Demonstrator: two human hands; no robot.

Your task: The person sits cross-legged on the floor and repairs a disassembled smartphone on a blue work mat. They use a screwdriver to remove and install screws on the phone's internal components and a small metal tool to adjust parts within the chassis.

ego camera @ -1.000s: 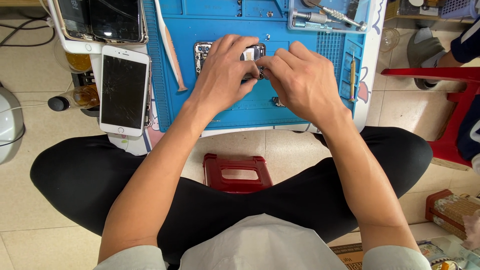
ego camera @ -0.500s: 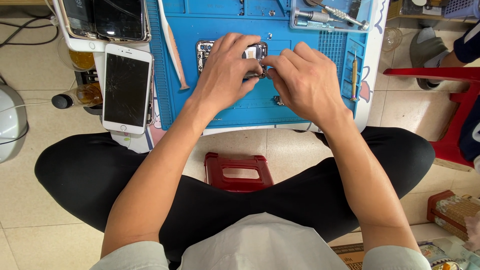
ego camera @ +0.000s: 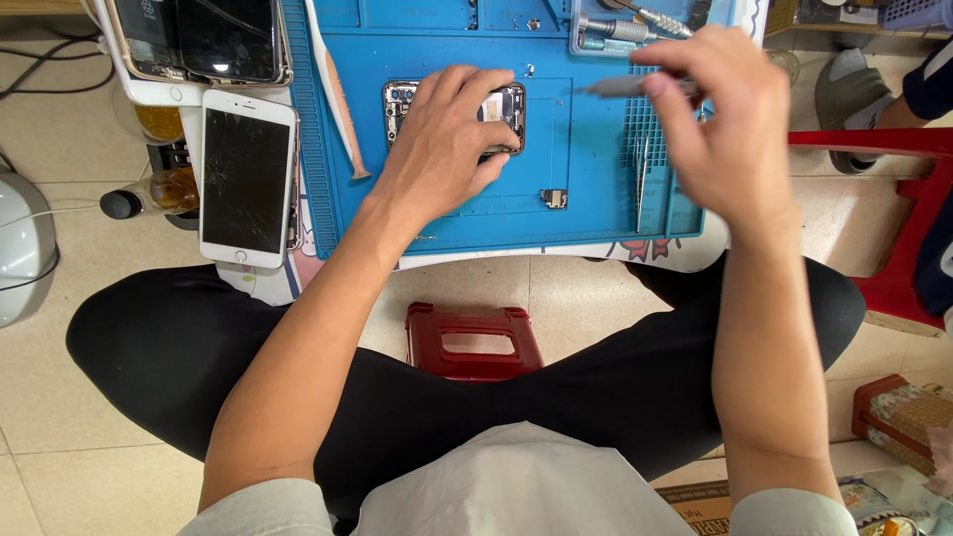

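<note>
Hands on opened phone

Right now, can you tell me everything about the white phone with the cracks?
The white phone is a flat rectangle with rounded corners and a round button at its near end. Its dark, switched-off glass is spidered with cracks. It lies face up, left of the blue mat, overhanging the table's near edge. Neither hand touches it.
</note>
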